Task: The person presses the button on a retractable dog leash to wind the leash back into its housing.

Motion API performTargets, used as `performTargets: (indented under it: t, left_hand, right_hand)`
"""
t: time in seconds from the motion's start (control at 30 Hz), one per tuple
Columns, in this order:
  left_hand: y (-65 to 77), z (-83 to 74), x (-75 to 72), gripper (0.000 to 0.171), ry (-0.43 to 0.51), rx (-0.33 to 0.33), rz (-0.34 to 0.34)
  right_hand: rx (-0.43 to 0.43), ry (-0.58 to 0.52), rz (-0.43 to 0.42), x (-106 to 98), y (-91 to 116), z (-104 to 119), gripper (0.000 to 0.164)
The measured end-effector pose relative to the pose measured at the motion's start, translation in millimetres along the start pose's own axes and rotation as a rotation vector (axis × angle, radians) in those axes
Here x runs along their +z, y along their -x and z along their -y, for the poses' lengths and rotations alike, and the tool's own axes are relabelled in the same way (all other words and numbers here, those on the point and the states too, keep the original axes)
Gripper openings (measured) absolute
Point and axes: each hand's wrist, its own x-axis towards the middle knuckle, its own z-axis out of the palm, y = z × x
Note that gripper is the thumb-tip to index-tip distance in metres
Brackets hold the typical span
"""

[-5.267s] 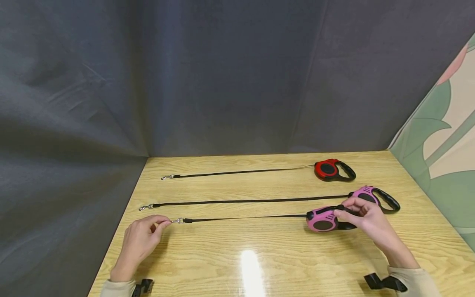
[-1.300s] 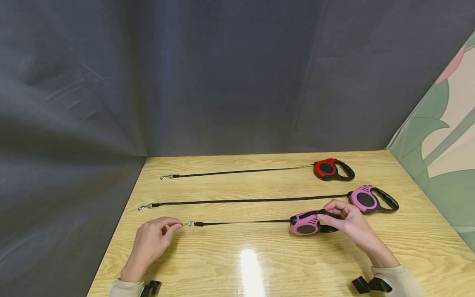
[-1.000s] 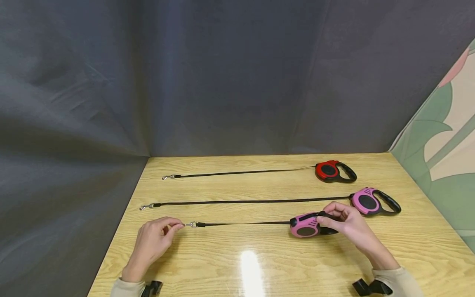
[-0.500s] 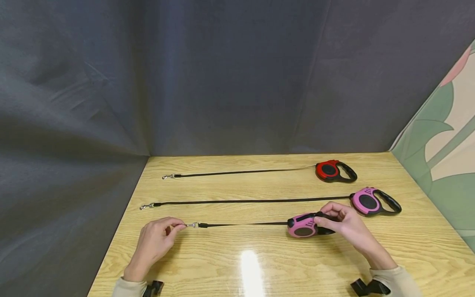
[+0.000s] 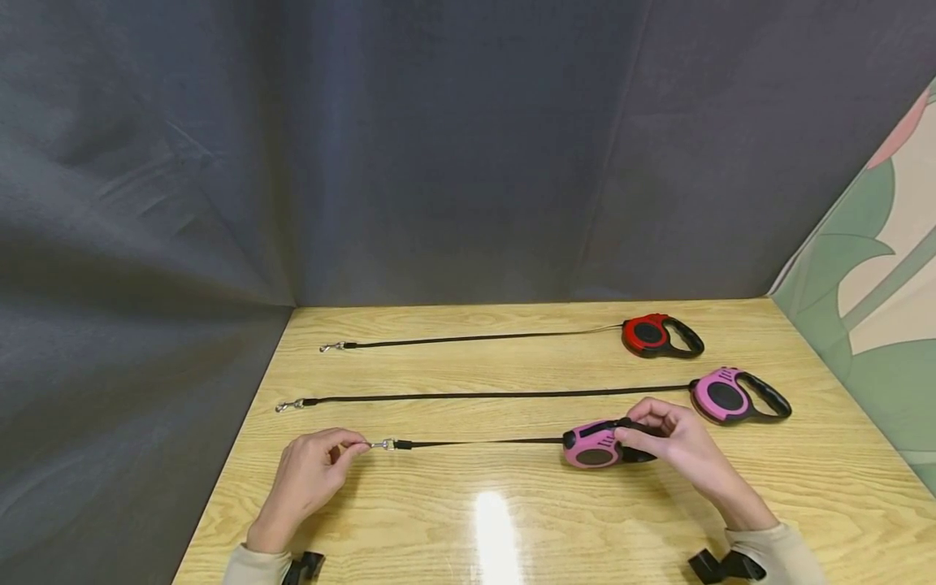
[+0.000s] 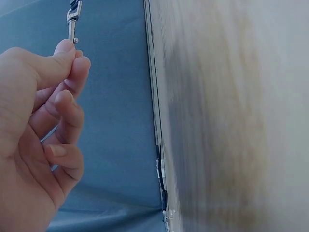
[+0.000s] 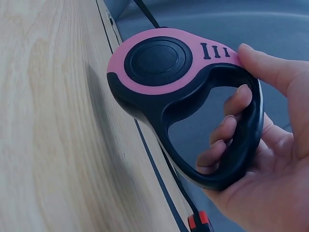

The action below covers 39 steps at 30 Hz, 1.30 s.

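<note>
My left hand (image 5: 307,479) pinches the end of a metal snap hook (image 5: 383,444) between thumb and forefinger; the other fingers are loosely curled in the left wrist view. From that hook a black strap (image 5: 483,442) runs taut across to a pink and black retractable dog leash (image 5: 594,448). My right hand (image 5: 680,443) holds this leash above the table, fingers curled through its black handle (image 7: 248,130), thumb near the top of the pink casing. Part of the handle is hidden behind the hand in the head view.
Another pink retractable leash (image 5: 725,396) lies just behind my right hand, its strap drawn out leftward to a hook (image 5: 288,405). Farther back is a red one (image 5: 647,333), laid out likewise. A dark cloth (image 5: 453,162) borders the wooden table (image 5: 409,528) behind and at left.
My hands have come closer together: the left has moved right with the hook, the right has moved left with the leash. The strap between them is shorter. The other two leashes have stayed put.
</note>
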Motion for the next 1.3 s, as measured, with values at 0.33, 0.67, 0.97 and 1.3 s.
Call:
performTargets:
  t: [0.33, 0.67, 0.97, 1.3]
  left_hand:
    - [-0.9, 1.4, 2.6, 0.008, 0.023, 0.036, -0.009]
    - [-0.7, -1.4, 3.8, 0.004, 0.034, 0.000, 0.066]
    - [-0.8, -4.1, 3.8, 0.009, 0.035, 0.008, 0.057]
    - [-1.8, -6.7, 4.4, 0.003, 0.036, -0.004, 0.088]
  right_hand:
    - [-0.006, 0.003, 0.000, 3, -1, 0, 0.022]
    - [-0.005, -0.001, 0.020, 6, 0, 0, 0.022]
    - [0.002, -0.001, 0.022, 10, 0, 2, 0.023]
    - [-0.012, -0.020, 0.032, 14, -2, 1, 0.022]
